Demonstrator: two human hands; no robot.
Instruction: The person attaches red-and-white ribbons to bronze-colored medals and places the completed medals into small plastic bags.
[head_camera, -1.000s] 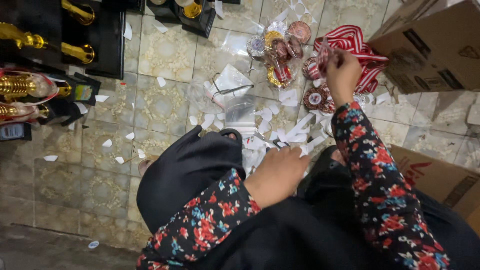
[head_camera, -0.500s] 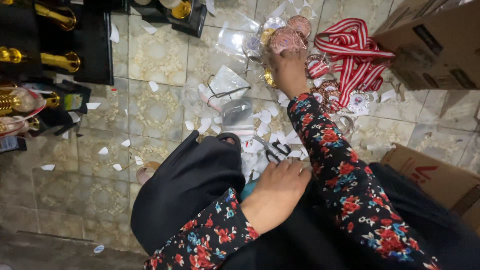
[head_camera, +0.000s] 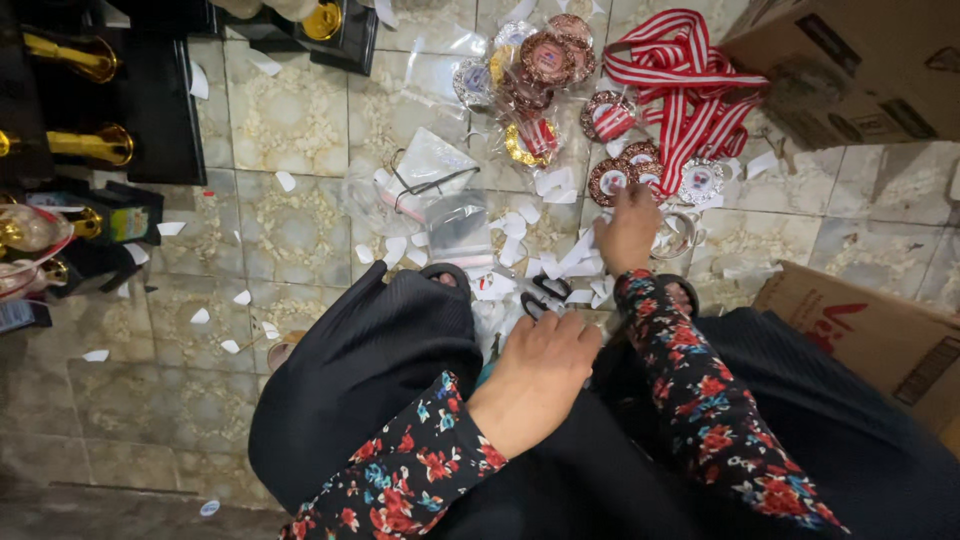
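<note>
Right hand (head_camera: 628, 232) stretched to 12 o'clock, fingertips down on medals (head_camera: 618, 178) beside red-white ribbons (head_camera: 690, 90); cannot tell whether anything pinched. Left hand (head_camera: 545, 355) in lap, loosely curled, touching scissors (head_camera: 548, 293); grip unclear. Judgement: best lift one medal by rim, keep ribbons untangled. Tiled floor (head_camera: 290, 230) littered with paper scraps (head_camera: 520, 225), plastic bags (head_camera: 455, 225). Trophies (head_camera: 80, 60) at 10 o'clock, cardboard boxes (head_camera: 860, 70) at 2 and 4.

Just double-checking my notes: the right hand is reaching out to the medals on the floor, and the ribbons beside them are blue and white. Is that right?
Not quite. The head view shows the right hand at the medals on the floor, but the ribbons beside them are red and white, not blue and white.
</note>
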